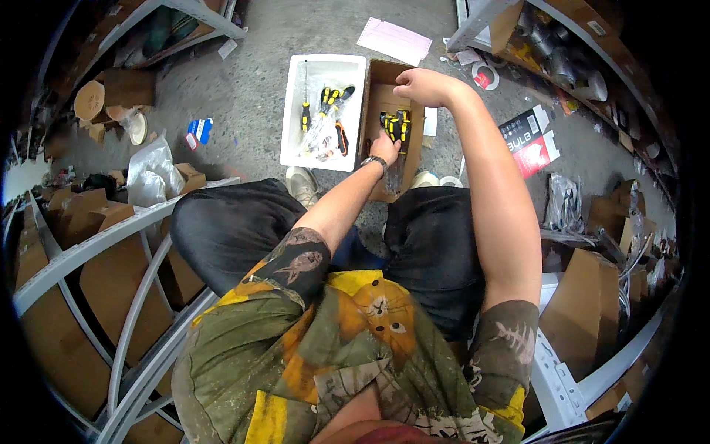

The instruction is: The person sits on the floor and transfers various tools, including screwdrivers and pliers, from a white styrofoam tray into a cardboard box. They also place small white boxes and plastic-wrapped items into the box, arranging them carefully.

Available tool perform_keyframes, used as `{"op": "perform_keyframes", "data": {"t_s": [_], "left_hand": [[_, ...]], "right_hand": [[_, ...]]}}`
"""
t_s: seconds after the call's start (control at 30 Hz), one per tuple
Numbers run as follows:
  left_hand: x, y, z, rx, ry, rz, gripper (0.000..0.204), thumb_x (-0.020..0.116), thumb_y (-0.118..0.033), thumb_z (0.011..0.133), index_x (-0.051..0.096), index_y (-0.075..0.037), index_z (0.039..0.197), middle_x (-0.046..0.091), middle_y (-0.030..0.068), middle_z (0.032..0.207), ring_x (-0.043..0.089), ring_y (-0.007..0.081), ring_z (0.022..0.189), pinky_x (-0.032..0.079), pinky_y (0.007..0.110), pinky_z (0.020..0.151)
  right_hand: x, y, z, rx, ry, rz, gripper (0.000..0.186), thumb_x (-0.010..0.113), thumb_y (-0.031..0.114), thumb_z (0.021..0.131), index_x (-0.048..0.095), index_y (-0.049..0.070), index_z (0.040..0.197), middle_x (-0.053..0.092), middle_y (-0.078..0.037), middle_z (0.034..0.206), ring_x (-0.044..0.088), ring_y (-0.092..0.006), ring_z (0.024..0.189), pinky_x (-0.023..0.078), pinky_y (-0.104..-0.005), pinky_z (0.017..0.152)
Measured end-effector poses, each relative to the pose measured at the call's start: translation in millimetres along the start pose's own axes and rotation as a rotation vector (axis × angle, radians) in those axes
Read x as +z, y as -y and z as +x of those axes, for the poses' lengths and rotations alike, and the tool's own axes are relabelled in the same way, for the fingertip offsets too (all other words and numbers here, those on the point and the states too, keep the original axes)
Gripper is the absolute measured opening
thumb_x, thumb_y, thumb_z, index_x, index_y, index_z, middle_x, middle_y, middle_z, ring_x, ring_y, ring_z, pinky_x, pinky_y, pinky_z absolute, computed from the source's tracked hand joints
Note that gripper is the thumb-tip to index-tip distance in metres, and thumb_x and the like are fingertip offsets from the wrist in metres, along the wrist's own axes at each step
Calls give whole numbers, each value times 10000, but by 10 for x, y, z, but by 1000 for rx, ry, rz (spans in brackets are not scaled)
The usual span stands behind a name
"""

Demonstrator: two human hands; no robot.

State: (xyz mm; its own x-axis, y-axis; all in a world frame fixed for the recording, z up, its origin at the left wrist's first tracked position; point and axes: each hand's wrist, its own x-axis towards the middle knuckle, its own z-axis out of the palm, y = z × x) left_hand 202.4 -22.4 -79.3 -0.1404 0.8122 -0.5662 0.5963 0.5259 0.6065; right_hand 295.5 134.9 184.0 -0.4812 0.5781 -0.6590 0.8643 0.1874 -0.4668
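Observation:
My left hand (384, 148) reaches into an open brown cardboard box (386, 71) between my feet. Its fingers are closed round a bunch of yellow-and-black-handled screwdrivers (398, 124); their shafts appear to be in clear plastic wrapping. At the box's far right edge is my right hand (425, 87), its fingers curled down over the cardboard; the fingertips are partly hidden. Left of the box, touching or nearly touching it, stands a white foam box (286, 111). Inside it lie several more screwdrivers (305, 117), one with an orange-and-black handle (342, 138).
Pink paper (394, 41) lies on the concrete floor beyond the boxes. A tape roll (484, 75) and a flattened printed carton (526, 140) are at the right. A blue-and-white packet (198, 133) lies left. Metal shelving (111, 244) with cartons rises on both sides.

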Motion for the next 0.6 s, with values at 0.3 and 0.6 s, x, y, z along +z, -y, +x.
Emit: {"op": "perform_keyframes", "data": {"t_s": [0.3, 0.6], "left_hand": [[-1236, -433, -343, 118, 131, -656, 328, 444, -259, 1006, 619, 4, 1099, 698, 106, 924, 701, 181, 736, 531, 293, 507], [-2047, 793, 838, -141, -210, 261, 393, 547, -278, 884, 659, 82, 992, 654, 307, 1071, 633, 423, 1059, 492, 456, 961]], "right_hand": [[54, -141, 33, -103, -24, -9, 498, 558, 351, 925, 597, 18, 1293, 627, -193, 1269, 604, -314, 1165, 460, -384, 1014], [14, 28, 75, -105, 35, -5, 526, 574, 328, 943, 535, -6, 1347, 591, -189, 1327, 569, -302, 1218, 443, -372, 1037]]}}
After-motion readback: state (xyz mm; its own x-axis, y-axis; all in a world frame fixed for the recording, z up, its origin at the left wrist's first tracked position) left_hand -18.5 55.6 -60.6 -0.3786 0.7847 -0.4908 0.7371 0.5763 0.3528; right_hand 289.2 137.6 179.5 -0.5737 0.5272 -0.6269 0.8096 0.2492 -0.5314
